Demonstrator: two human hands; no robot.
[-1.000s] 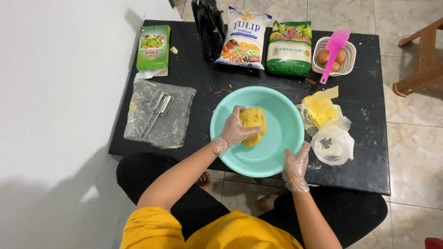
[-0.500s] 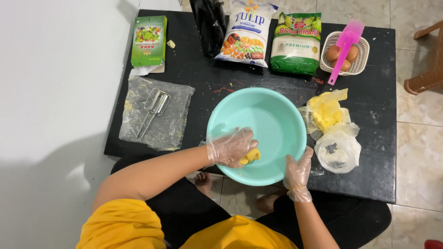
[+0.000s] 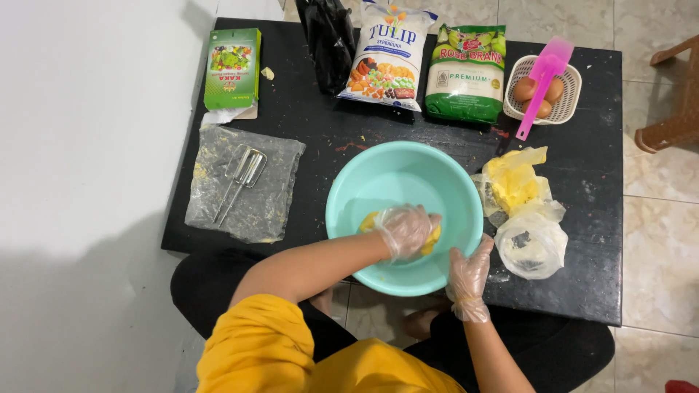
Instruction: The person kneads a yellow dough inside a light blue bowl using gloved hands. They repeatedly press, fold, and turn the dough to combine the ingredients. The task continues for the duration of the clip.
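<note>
A mint-green bowl (image 3: 393,171) stands on the black table (image 3: 597,182) in front of me. My left hand (image 3: 404,229), in a clear plastic glove, presses down on a lump of yellow dough (image 3: 368,220) at the near side of the bowl's inside. Most of the dough is hidden under the fingers. My right hand (image 3: 470,273), also gloved, rests against the bowl's near right rim and steadies it from outside.
A plastic bag with yellow fat (image 3: 513,182) and a crumpled clear bag (image 3: 531,244) lie right of the bowl. Two mixer beaters (image 3: 240,175) lie on a plastic sheet at the left. A green box (image 3: 233,67), black bag (image 3: 331,40), white flour bag (image 3: 386,58), green bag (image 3: 466,73) and egg basket (image 3: 568,113) with pink spatula (image 3: 542,80) line the far edge.
My left hand has brought the dough from the middle of the bowl down to its near side and now covers it. The right hand stays on the rim.
</note>
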